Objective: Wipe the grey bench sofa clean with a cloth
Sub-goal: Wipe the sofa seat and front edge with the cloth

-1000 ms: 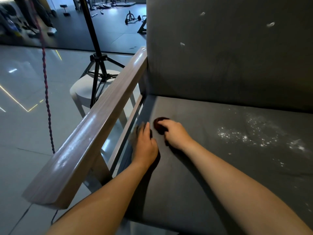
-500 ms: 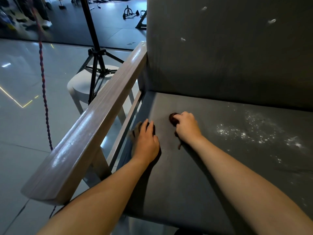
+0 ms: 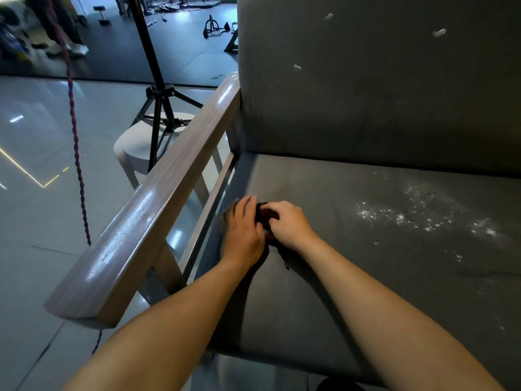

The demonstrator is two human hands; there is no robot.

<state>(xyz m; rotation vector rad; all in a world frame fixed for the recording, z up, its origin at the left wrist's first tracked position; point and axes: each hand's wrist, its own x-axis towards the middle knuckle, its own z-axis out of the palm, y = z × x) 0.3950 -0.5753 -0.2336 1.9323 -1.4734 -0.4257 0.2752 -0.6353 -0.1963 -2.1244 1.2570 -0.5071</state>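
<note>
The grey bench sofa's seat (image 3: 366, 277) fills the right half of the view, its backrest (image 3: 366, 94) rising behind. A small dark reddish cloth (image 3: 266, 218) is bunched on the seat's left part, mostly hidden by my hands; a corner trails out towards me. My right hand (image 3: 290, 224) is closed on the cloth. My left hand (image 3: 244, 230) lies flat beside it near the seat's left edge, its fingers touching the cloth. White powder (image 3: 408, 213) is scattered over the seat to the right, and a few white specks sit on the backrest.
A wooden armrest (image 3: 158, 210) runs along the sofa's left side, close to my left hand. Beyond it stand a white stool (image 3: 135, 142) and a black tripod (image 3: 158, 88) on the shiny tiled floor. A red twisted rope (image 3: 76, 153) hangs at left.
My right hand slid the cloth out to the right along the seat, then came back left; both hands now meet over the cloth. My left hand stayed near the seat's edge.
</note>
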